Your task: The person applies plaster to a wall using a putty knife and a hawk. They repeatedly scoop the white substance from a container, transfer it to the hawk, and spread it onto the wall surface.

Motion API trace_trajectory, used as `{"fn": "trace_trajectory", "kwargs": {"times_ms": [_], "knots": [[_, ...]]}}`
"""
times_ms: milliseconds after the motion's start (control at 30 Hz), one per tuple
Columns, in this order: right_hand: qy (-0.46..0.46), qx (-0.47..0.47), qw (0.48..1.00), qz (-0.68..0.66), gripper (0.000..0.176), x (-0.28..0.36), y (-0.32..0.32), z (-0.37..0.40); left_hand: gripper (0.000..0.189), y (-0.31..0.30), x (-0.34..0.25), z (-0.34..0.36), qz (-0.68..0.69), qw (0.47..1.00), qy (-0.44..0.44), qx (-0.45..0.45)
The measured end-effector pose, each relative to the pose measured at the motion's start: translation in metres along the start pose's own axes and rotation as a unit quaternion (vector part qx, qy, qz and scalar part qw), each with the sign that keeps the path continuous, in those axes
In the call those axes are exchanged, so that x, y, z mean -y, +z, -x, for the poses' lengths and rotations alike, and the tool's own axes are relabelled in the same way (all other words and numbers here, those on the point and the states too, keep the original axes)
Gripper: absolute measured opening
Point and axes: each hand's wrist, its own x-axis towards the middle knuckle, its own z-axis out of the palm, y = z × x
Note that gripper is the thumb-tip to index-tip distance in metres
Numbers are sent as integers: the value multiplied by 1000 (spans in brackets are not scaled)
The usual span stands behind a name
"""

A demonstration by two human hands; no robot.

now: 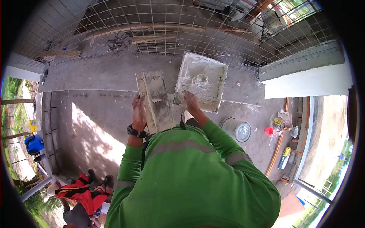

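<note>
My left hand (139, 114) is closed on the left edge of a long, plaster-smeared board (156, 97). The board is held slanting in front of my body, with a raised strip along its left side. To its right, a shallow rectangular tray (218, 93) lies on the floor with wet white plaster (201, 78) in it. My right hand (189, 102) is at the tray's near left corner, its fingers curled in front of the plaster. What those fingers grip, if anything, is hidden.
A wire mesh (152, 19) spans the far side, with wood strips (152, 38) behind it. A bucket (237, 129) lies on its side at right, near a red cup (269, 130) and a yellow-blue container (284, 158). Another person (81, 193) in red and black is at lower left.
</note>
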Motion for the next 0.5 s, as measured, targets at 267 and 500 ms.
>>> {"fn": "trace_trajectory", "kwargs": {"times_ms": [267, 500], "knots": [[61, -120, 989, -68, 33, -63, 17, -7, 39, -7, 6, -3, -21, 999, 42, -16], [342, -110, 763, -537, 40, -51, -9, -4, 40, 0, 9, -6, -57, 997, 22, -41]]}}
